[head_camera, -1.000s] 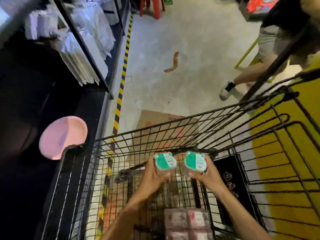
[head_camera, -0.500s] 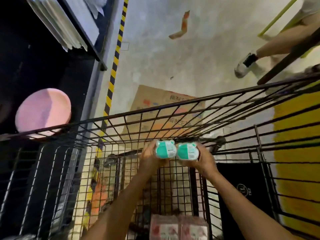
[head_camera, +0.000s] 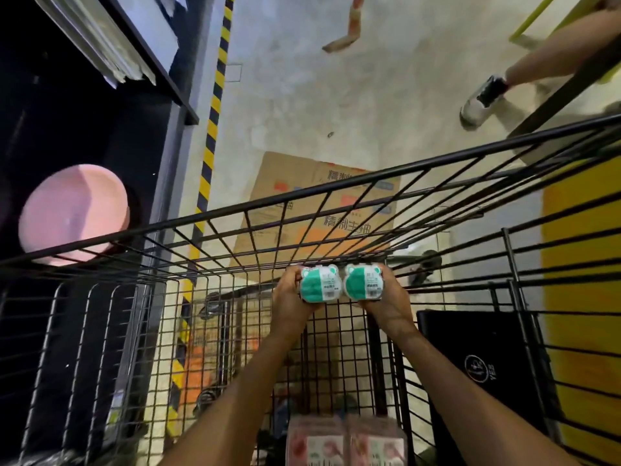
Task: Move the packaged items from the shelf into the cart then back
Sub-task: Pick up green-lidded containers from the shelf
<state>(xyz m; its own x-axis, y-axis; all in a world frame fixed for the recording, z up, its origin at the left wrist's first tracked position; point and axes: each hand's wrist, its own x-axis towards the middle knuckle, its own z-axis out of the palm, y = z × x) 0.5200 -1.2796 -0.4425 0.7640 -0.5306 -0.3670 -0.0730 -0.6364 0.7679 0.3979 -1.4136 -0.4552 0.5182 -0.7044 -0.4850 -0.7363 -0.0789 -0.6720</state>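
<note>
Both hands are held out inside the wire cart, at the centre of the frame: the left hand is curled around a green-labelled package, and the right hand is curled around a second green-labelled package, the two packs being held side by side and touching, just below the cart's far wall. Nearer, at the bottom edge of the frame, pink-labelled packages are seen lying on the cart's floor. A black bag is seen at the lower right, against the cart's side. Beyond the cart, a flattened cardboard box is seen on the concrete floor. A pink round plate is seen at the left on the dark shelf, which is bordered by yellow-and-black striped tape. Another person's leg and shoe are visible at the upper right.
</note>
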